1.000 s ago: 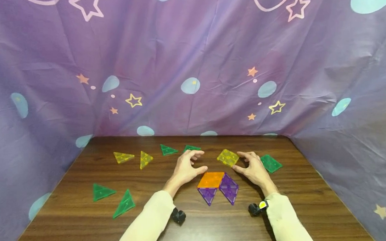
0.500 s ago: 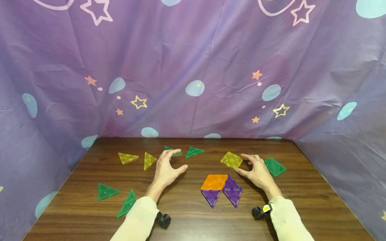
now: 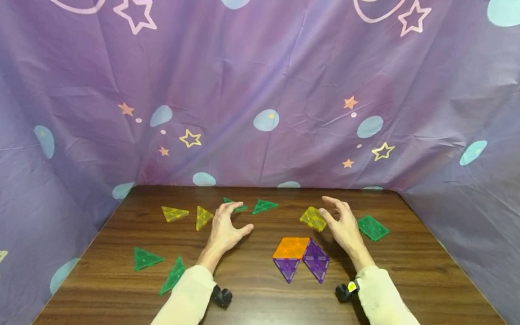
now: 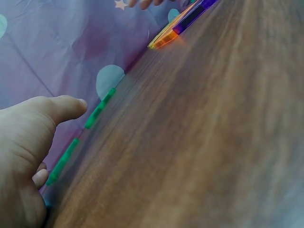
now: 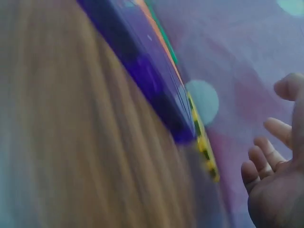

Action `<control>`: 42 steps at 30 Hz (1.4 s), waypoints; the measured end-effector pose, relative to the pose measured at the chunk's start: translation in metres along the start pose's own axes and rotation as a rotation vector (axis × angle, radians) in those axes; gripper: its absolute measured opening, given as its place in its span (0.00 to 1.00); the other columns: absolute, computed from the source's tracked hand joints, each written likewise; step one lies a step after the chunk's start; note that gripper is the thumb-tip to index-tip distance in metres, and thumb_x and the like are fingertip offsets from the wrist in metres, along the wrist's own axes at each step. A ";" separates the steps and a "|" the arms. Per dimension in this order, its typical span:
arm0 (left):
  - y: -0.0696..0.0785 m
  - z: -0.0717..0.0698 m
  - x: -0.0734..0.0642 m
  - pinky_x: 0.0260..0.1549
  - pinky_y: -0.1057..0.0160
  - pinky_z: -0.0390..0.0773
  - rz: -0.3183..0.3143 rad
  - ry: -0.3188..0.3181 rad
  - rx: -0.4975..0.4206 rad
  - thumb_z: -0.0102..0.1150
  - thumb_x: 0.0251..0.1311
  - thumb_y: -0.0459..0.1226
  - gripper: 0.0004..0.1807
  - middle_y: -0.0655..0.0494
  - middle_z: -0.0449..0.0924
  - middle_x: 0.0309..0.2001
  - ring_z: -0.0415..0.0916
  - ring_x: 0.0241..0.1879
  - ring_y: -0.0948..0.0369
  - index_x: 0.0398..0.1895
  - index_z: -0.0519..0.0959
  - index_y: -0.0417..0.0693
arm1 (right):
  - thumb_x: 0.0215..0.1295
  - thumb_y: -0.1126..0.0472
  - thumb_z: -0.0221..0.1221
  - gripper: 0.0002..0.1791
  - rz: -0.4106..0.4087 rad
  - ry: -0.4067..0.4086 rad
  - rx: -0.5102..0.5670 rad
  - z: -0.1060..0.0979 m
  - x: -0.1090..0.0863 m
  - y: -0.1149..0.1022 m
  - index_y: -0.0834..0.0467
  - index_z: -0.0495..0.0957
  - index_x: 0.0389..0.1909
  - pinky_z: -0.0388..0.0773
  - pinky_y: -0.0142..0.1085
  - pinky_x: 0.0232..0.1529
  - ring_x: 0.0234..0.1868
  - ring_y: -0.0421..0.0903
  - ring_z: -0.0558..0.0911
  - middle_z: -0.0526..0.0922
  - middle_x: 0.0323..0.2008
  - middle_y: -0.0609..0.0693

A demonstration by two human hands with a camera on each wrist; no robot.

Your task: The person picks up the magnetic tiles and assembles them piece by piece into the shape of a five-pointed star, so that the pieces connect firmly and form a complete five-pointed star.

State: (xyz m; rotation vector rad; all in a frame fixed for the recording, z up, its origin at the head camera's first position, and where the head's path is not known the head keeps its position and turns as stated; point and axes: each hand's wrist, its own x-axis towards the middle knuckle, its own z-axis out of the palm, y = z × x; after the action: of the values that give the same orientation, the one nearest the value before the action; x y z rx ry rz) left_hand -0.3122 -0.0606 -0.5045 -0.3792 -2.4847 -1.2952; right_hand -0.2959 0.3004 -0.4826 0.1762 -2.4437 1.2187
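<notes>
My left hand (image 3: 225, 230) hovers with thumb and fingers spread apart, holding nothing. Its fingertips overlap a green triangular magnetic tile (image 3: 241, 208) at the back; another green triangle (image 3: 264, 206) lies right of it. My right hand (image 3: 345, 228) is beside a yellow four-sided tile (image 3: 311, 219), thumb and fingers apart, the thumb tip overlapping the tile's right side in the head view. In the right wrist view the same hand (image 5: 278, 175) shows loosely bent fingers and nothing in them. Between the hands, an orange tile (image 3: 291, 248) lies against purple tiles (image 3: 316, 261), edges together.
Two yellow triangles (image 3: 174, 214) lie at the back left, and two green triangles (image 3: 146, 259) nearer the front left. A green four-sided tile (image 3: 373, 228) is right of my right hand. A purple patterned cloth (image 3: 243, 147) hangs behind the wooden table (image 3: 272, 306).
My left hand has moved left, away from the orange tile, uncovering a green triangle. My right thumb has shifted up from the yellow tile's lower corner. The head view has shifted slightly.
</notes>
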 end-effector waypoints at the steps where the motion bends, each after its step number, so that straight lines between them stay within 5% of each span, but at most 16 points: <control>1: -0.001 -0.001 0.000 0.77 0.36 0.68 -0.005 0.001 0.002 0.84 0.57 0.41 0.40 0.41 0.75 0.74 0.69 0.76 0.40 0.74 0.80 0.44 | 0.84 0.52 0.63 0.26 -0.007 0.000 0.018 0.005 0.002 -0.006 0.58 0.77 0.76 0.76 0.45 0.58 0.58 0.59 0.82 0.78 0.65 0.63; 6: -0.003 -0.002 0.002 0.78 0.37 0.67 -0.004 0.008 0.007 0.84 0.56 0.40 0.40 0.41 0.75 0.74 0.69 0.76 0.40 0.74 0.80 0.43 | 0.83 0.55 0.64 0.26 -0.024 -0.035 0.095 0.029 0.009 -0.031 0.59 0.78 0.75 0.79 0.42 0.58 0.60 0.61 0.82 0.77 0.66 0.64; 10: -0.002 0.000 0.002 0.78 0.37 0.67 0.007 0.005 0.001 0.84 0.56 0.40 0.41 0.41 0.75 0.74 0.70 0.75 0.40 0.74 0.80 0.43 | 0.82 0.56 0.65 0.27 -0.040 -0.085 0.130 0.049 0.015 -0.044 0.59 0.76 0.76 0.81 0.53 0.62 0.63 0.66 0.81 0.76 0.68 0.66; 15: -0.001 0.002 0.001 0.78 0.38 0.67 0.003 -0.008 -0.011 0.83 0.57 0.40 0.40 0.41 0.75 0.74 0.69 0.76 0.41 0.74 0.79 0.43 | 0.78 0.59 0.69 0.31 -0.090 -0.163 0.147 0.069 0.024 -0.049 0.60 0.74 0.77 0.80 0.63 0.64 0.66 0.68 0.82 0.76 0.69 0.67; 22: -0.001 0.001 0.002 0.78 0.39 0.68 -0.011 0.005 0.005 0.83 0.57 0.40 0.40 0.43 0.75 0.74 0.69 0.76 0.43 0.74 0.80 0.45 | 0.72 0.62 0.74 0.38 -0.124 -0.237 0.157 0.085 0.031 -0.049 0.61 0.72 0.79 0.82 0.60 0.60 0.67 0.66 0.83 0.76 0.71 0.67; 34: 0.000 0.001 0.002 0.79 0.38 0.66 -0.002 0.004 0.001 0.80 0.58 0.39 0.39 0.41 0.75 0.74 0.69 0.76 0.41 0.74 0.79 0.41 | 0.70 0.61 0.76 0.47 -0.179 -0.375 0.042 0.093 0.028 -0.039 0.62 0.65 0.84 0.76 0.67 0.71 0.76 0.69 0.74 0.71 0.77 0.67; 42: -0.001 -0.001 0.001 0.80 0.39 0.66 -0.005 -0.031 0.045 0.77 0.62 0.36 0.35 0.38 0.74 0.74 0.67 0.78 0.40 0.73 0.80 0.38 | 0.75 0.57 0.71 0.40 -0.285 -0.443 -0.096 0.098 0.029 -0.036 0.62 0.68 0.83 0.61 0.73 0.79 0.80 0.74 0.65 0.65 0.83 0.69</control>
State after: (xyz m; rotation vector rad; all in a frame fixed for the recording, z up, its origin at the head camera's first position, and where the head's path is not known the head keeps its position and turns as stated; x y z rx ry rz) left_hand -0.3134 -0.0618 -0.5040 -0.3858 -2.5375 -1.2414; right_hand -0.3411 0.2034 -0.4966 0.8132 -2.7113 1.0166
